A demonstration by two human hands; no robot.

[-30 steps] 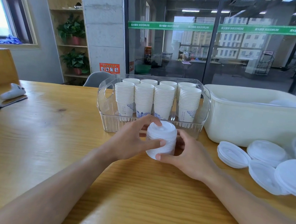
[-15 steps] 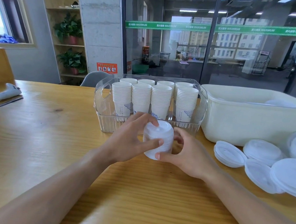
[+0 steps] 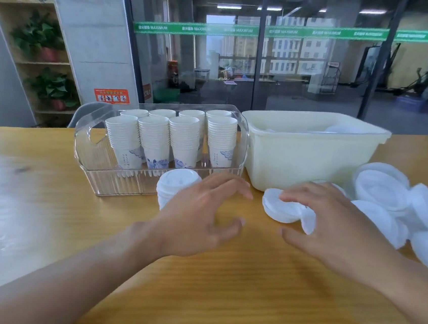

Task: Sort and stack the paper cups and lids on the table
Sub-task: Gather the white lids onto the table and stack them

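Observation:
A short stack of white lids (image 3: 176, 187) stands on the wooden table in front of the clear tray (image 3: 93, 170). Several stacks of paper cups (image 3: 154, 139) fill that tray. My left hand (image 3: 202, 213) hovers just right of the lid stack, fingers spread and holding nothing. My right hand (image 3: 332, 227) is spread above a loose white lid (image 3: 281, 211), fingertips at its top; whether they touch it is unclear. More loose lids (image 3: 384, 190) lie in a pile at the right.
A cream plastic tub (image 3: 308, 161) with lids inside stands right of the clear tray, behind my right hand. A glass wall, a concrete pillar and shelves with plants are behind the table. Bare wood lies in front of me.
Both hands have let go of the lid stack and moved right. The stack now stands alone. My right hand has reached over a loose lid. The view has swung right.

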